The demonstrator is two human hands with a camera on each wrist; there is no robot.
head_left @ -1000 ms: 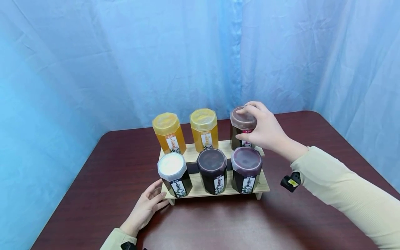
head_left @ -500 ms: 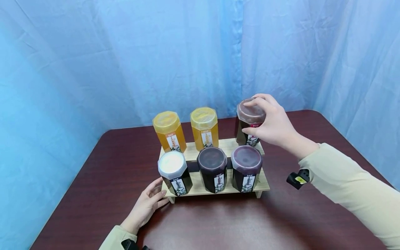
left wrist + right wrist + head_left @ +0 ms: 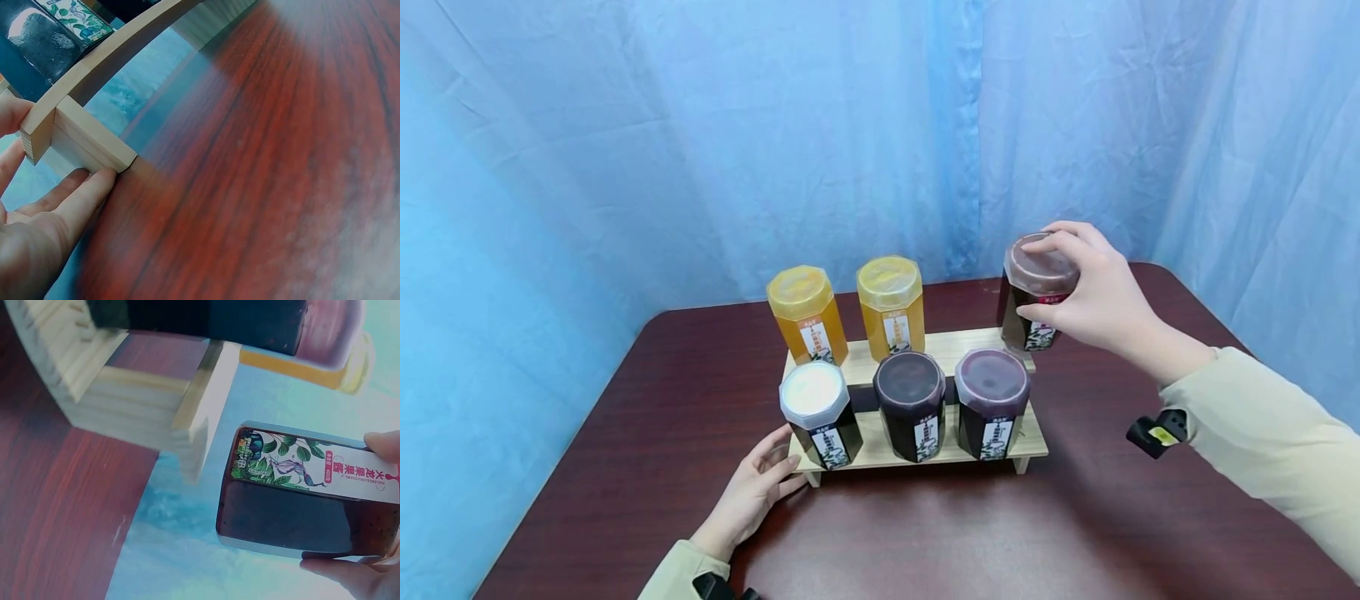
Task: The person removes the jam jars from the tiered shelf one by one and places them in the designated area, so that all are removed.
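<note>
My right hand (image 3: 1101, 292) grips a jar of dark jam (image 3: 1033, 321) near its brownish lid, thumb on the near side and fingers over the far side. It hangs at the right end of the upper shelf; a gap shows between it and the rack in the right wrist view, where its label (image 3: 300, 464) has pink lettering. At the front left corner of the two-tier wooden rack (image 3: 868, 442), my left hand (image 3: 748, 500) holds the shelf end. Its thumb is on the board edge and other fingers (image 3: 94, 187) touch the rack's leg (image 3: 94, 134).
Two yellow jars (image 3: 891, 312) stand on the upper shelf. Along the lower one are a white-lidded jar (image 3: 814, 400), a black-lidded jar (image 3: 910, 387) and a purple-lidded jar (image 3: 992, 387). The dark red table (image 3: 647, 417) backs onto blue curtains (image 3: 812, 125).
My right hand has raised the dark jam jar from the right of the upper shelf and carried it rightward. My left hand stays at the rack's corner.
</note>
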